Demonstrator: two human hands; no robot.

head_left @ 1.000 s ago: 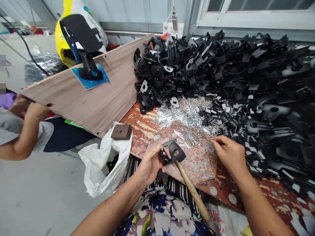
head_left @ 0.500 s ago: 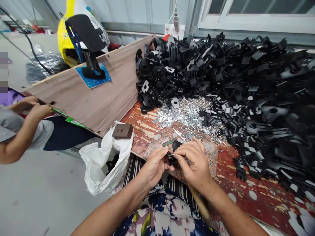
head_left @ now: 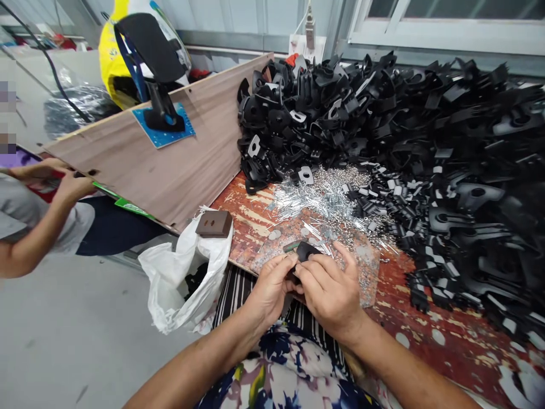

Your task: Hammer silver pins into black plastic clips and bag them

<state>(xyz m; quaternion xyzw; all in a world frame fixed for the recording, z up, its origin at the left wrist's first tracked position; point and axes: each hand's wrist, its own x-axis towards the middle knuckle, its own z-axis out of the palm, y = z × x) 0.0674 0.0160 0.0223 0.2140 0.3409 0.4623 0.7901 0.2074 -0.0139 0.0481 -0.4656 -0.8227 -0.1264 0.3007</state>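
Observation:
A small black plastic part point(head_left: 305, 251) is held up close to the table's front edge, between my two hands. My left hand point(head_left: 272, 287) grips it from the left, thumb on top and fingers curled beneath. From the other side, my right hand point(head_left: 331, 291) has its fingers closed against the same part, hiding much of it. No pin shows at the fingertips now. Just beyond the part lies a dark green object point(head_left: 293, 246), its kind unclear. Loose metal pins point(head_left: 317, 230) lie ahead of my fingers, by a larger pile of shiny pins point(head_left: 298, 201).
Black plastic parts point(head_left: 383, 113) are heaped across the back and right. Smaller black clips point(head_left: 383, 190) lie beside the pins. A brown block point(head_left: 214, 224) rests by a white sack point(head_left: 170, 278) at left. A wooden board point(head_left: 191, 159) separates off a co-worker's hands point(head_left: 72, 184).
A thin metal pin showed between my right thumb and fingers before; now it is out of sight. My right hand has closed in against the black plastic part.

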